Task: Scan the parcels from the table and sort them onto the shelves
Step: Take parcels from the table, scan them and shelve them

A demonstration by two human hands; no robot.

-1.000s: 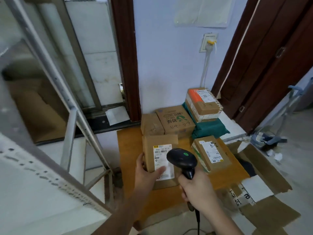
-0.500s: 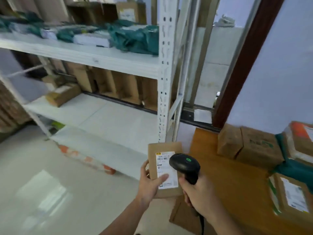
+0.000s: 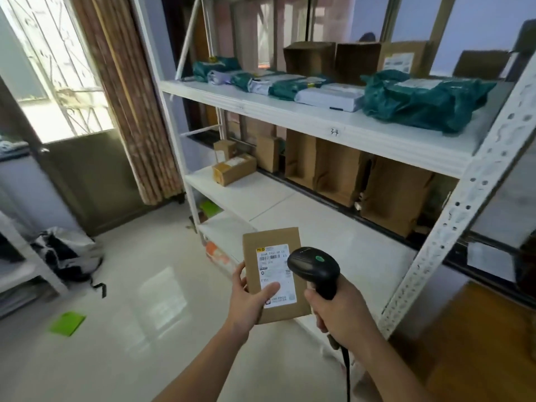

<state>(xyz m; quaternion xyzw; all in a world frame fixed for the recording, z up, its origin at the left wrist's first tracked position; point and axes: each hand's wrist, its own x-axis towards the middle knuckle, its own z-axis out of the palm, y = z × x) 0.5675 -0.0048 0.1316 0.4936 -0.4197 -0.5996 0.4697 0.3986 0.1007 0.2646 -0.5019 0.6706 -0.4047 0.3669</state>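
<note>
The left hand [image 3: 251,303] holds a labelled parcel [image 3: 275,274] before the shelves [image 3: 333,126]; the right hand [image 3: 342,311] grips the scanner [image 3: 314,266]. Sorting, I'd say: next, choose a shelf.

A barred window [image 3: 55,68] is seen at upper left, lit by daylight; a brown curtain [image 3: 127,97] is hung beside it above glossy pale floor [image 3: 121,329].

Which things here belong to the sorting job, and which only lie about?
Job: cardboard parcel in left hand; scanner in right hand; shelves.
Lying about: green sheet, grey bag, curtain.
</note>
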